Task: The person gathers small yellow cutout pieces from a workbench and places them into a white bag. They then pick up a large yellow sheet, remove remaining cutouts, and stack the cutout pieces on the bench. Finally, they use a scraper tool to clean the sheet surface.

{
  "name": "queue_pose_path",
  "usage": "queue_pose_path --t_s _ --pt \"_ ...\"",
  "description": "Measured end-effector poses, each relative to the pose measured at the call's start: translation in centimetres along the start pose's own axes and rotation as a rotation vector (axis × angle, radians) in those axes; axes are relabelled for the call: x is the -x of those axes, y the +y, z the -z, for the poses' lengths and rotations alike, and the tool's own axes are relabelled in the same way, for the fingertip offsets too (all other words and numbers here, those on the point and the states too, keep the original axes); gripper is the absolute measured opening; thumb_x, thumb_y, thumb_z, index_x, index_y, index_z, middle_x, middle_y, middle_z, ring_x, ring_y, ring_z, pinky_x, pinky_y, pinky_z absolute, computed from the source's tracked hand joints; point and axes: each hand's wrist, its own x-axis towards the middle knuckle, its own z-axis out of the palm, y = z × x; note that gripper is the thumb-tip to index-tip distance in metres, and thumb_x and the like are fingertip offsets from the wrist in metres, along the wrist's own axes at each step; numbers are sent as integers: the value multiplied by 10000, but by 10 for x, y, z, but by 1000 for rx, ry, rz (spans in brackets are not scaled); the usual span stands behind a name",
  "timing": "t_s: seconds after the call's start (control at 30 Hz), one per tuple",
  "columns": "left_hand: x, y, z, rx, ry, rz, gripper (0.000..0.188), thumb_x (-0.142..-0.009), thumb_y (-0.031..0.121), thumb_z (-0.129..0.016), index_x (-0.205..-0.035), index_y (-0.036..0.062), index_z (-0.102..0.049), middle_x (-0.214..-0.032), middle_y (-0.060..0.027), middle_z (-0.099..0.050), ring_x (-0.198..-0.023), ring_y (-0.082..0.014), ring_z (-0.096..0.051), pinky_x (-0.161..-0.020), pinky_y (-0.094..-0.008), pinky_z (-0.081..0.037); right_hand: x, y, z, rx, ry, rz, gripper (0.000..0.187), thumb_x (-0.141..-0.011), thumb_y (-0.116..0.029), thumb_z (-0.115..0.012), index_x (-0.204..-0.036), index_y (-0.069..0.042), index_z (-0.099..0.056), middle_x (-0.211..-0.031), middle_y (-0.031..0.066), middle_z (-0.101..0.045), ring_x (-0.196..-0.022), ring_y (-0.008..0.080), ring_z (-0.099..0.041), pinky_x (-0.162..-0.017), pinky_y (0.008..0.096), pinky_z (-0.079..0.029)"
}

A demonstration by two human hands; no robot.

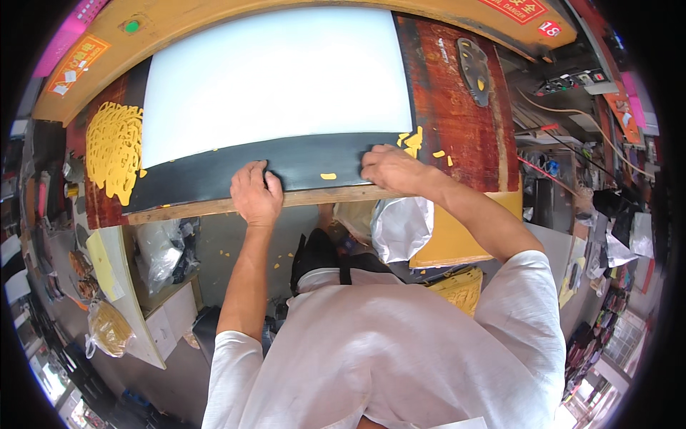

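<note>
In front of me a black sheet (pixel 307 161) covers the near side of a worktable, with a white board (pixel 279 79) on it. My left hand (pixel 256 194) rests at the sheet's front edge, fingers bent and drawn together; whatever they hold, if anything, is hidden. Further right, my right hand (pixel 391 169) lies on the same sheet with curled fingers, and its grip is hidden too. A small yellow piece (pixel 328 176) lies between the hands. Past the right hand, several yellow scraps (pixel 412 141) sit by the board's corner.
A heap of yellow cut pieces (pixel 114 150) lies left of the board. On the reddish wooden top (pixel 454 114) at right is a dark elongated plate with holes (pixel 473 71). An orange machine beam (pixel 236 21) spans the far side. A white bag (pixel 402 229) hangs below the table edge.
</note>
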Motion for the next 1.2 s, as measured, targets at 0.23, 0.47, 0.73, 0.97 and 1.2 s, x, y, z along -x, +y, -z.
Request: queue_pose_path --t_s 0.23,0.47,0.73,0.97,1.2 --pt "3 0 -5 -13 21 -7 281 -888 194 -671 -1136 98 -762 -1190 -90 -716 -1154 -339 -629 -973 -480 -500 57 3 29 14 185 -275 197 -859 -80 -740 -1051 -75 -782 -1096 102 -724 -1115 345 -657 -973 449 -525" --pt "-2 1 0 -12 -7 -50 261 -900 181 -666 -1126 97 -767 -1205 -92 -718 -1164 -342 -628 -983 -476 -497 -72 -37 -32 -106 160 -43 171 -850 -144 -756 -1017 -113 -772 -1063 88 -682 -1127 320 -628 -972 456 -525" --pt "3 0 -4 -27 -20 -5 276 -919 202 -650 -1149 100 -765 -1206 -97 -711 -1182 -344 -618 -996 -480 -489 62 6 12 62 111 -258 68 -856 -110 -702 -916 -111 -735 -961 91 -668 -1004 335 -648 -905 470 -527" --pt "-1 1 -1 -36 -17 -26 274 -918 206 -653 -1146 103 -766 -1209 -84 -711 -1182 -343 -618 -1000 -477 -490 38 -6 1 147 304 -481 231 -946 -230 -694 -1143 -146 -780 -1112 78 -685 -1077 306 -672 -930 485 -532" --pt "2 2 -3 -50 -20 -4 270 -923 217 -652 -1145 116 -768 -1216 -83 -708 -1181 -342 -617 -991 -480 -490 83 7 9 302 240 -838 220 -959 -235 -722 -1141 -146 -808 -1150 62 -696 -1079 303 -655 -951 475 -519"
